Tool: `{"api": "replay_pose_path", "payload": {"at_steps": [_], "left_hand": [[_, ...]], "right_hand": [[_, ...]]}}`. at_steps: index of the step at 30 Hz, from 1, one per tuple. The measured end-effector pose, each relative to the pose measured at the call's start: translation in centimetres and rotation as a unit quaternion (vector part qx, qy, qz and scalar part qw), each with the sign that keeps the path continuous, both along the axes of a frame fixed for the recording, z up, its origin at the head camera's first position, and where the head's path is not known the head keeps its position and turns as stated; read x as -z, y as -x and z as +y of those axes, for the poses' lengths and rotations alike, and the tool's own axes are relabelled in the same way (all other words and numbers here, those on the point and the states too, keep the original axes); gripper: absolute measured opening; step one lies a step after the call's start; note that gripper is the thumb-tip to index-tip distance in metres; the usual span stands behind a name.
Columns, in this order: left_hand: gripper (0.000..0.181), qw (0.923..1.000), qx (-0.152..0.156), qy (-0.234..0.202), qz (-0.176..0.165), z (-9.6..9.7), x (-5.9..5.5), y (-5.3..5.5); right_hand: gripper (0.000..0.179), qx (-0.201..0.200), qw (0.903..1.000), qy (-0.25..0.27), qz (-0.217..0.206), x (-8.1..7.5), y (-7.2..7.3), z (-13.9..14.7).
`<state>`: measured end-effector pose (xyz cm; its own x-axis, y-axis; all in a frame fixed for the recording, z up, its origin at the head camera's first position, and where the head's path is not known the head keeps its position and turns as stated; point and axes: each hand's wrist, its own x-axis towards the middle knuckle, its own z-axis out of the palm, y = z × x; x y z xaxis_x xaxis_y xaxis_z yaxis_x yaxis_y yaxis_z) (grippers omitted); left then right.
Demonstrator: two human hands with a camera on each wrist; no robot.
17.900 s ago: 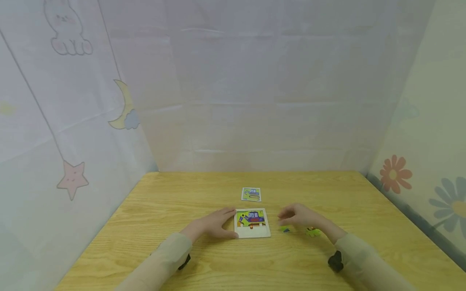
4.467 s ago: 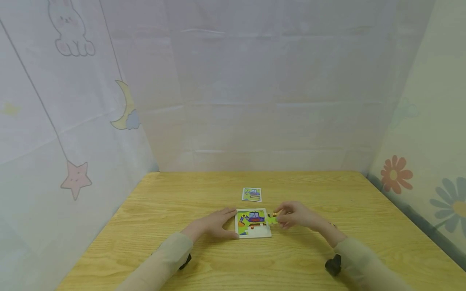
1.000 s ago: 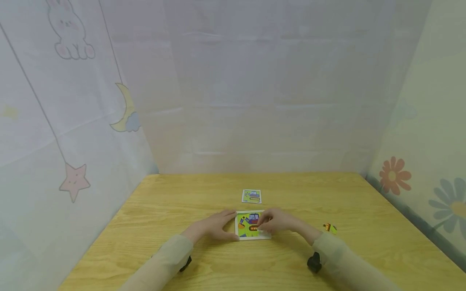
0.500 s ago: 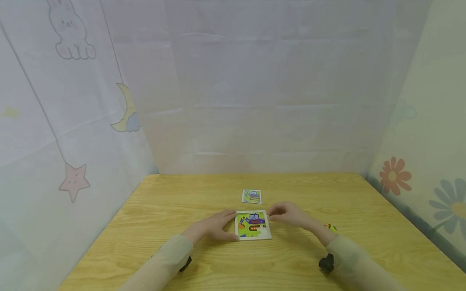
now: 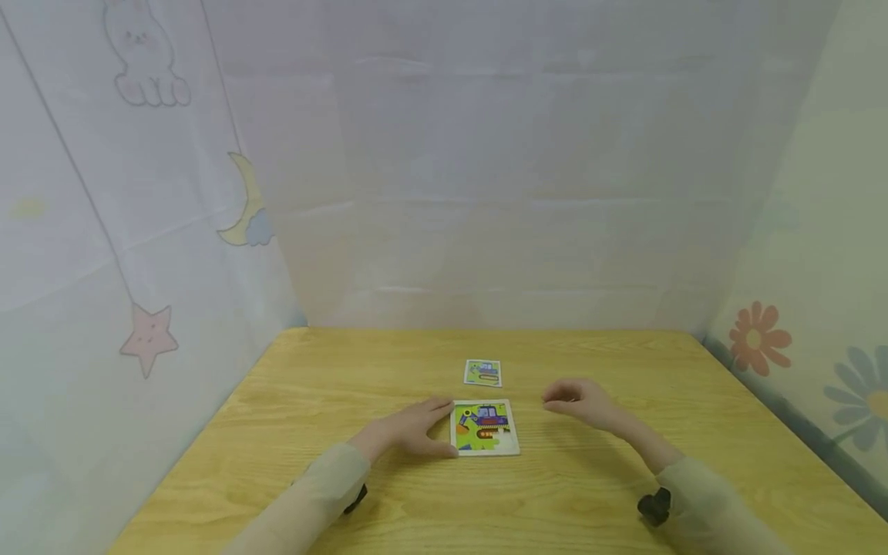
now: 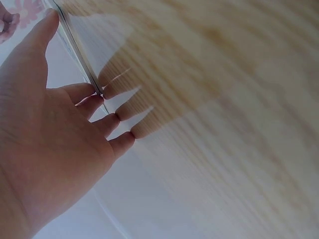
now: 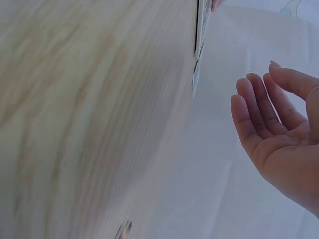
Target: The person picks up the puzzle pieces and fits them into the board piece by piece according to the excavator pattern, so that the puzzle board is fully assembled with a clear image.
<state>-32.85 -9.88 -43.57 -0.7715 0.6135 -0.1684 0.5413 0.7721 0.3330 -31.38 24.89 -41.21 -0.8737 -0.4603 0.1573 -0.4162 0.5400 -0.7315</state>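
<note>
A square jigsaw puzzle (image 5: 483,428) with a digger picture lies on the table in a pale frame. Bare white backing shows at its lower right corner. My left hand (image 5: 416,432) rests along the frame's left side, its fingertips and thumb touching the edge with fingers extended. To the right of the puzzle, my right hand (image 5: 579,402) hovers over the table. In the right wrist view its fingers (image 7: 256,107) are loosely bent with nothing between them. A loose puzzle piece (image 7: 123,230) lies on the table at the bottom of that view; in the head view the right arm hides it.
A small picture card (image 5: 482,373) with the same digger lies just beyond the puzzle. The wooden table (image 5: 375,362) meets a pale fabric wall (image 5: 451,231) at the back. Printed fabric walls stand left and right.
Over the earlier frames, pieces fill the puzzle's lower left and lower middle. In the last second my right hand lifts from the puzzle and moves right. My left hand stays at the frame.
</note>
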Motion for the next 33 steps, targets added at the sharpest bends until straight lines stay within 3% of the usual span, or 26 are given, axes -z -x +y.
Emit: {"api": "replay_pose_path", "payload": {"at_steps": [6, 19, 27, 33], "left_hand": [[0.089, 1.0000, 0.003, 0.003, 0.000, -0.1, 0.1, 0.2], [0.088, 1.0000, 0.003, 0.001, 0.000, 0.0, -0.2, 0.0], [0.089, 1.0000, 0.000, 0.007, 0.005, 0.1, -0.1, 0.1], [0.089, 1.0000, 0.003, 0.005, 0.003, 0.0, 0.0, 0.2]], "right_hand": [[0.026, 0.009, 0.9995, -0.016, 0.024, 0.1, -0.2, 2.3], [0.029, 0.047, 0.9978, -0.039, 0.027, 0.0, -1.3, 6.3], [0.041, 0.084, 0.9954, -0.046, 0.001, 0.9, -1.7, 8.5], [0.038, 0.074, 0.9963, -0.043, -0.008, 1.3, -1.7, 9.8]]}}
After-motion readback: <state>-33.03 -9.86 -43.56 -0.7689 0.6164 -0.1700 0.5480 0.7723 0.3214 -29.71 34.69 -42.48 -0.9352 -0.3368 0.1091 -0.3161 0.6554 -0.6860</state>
